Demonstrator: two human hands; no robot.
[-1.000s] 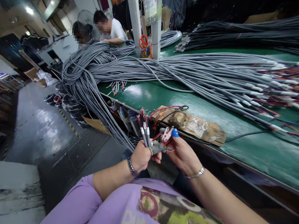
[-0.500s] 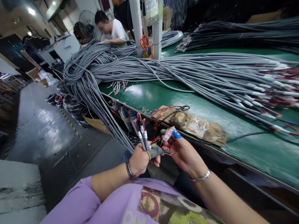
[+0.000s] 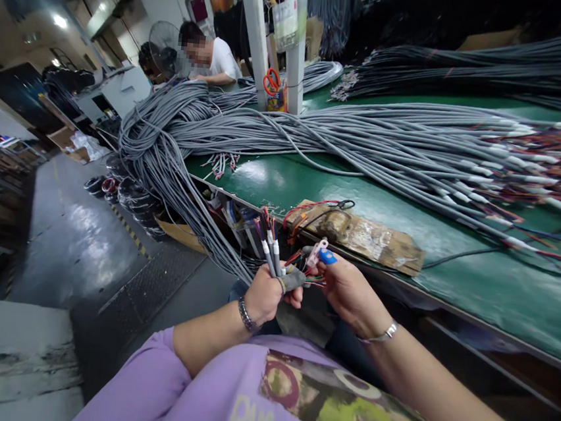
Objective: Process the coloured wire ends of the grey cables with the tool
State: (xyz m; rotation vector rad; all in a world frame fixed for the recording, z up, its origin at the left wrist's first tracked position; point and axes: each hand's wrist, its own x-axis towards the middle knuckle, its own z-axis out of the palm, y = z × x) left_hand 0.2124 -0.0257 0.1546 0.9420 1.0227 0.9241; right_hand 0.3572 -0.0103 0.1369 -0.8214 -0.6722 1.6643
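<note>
L hand [image 3: 263, 296] fisted round grey cable ends [image 3: 270, 242], tips up, prob. to steady them; R hand [image 3: 351, 295] pinches pink connector [image 3: 316, 253] just beside. Desk [image 3: 476, 289] beyond.

Grey cable ends [image 3: 270, 244] in your left hand [image 3: 264, 296], pink plastic clip [image 3: 316, 253] in your right hand [image 3: 349, 290] just beside; taped cardboard pad [image 3: 374, 236] on the green desk [image 3: 501, 291] beyond.

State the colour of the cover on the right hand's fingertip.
Blue fingertip cover on the right hand, clearest in head view.
</note>
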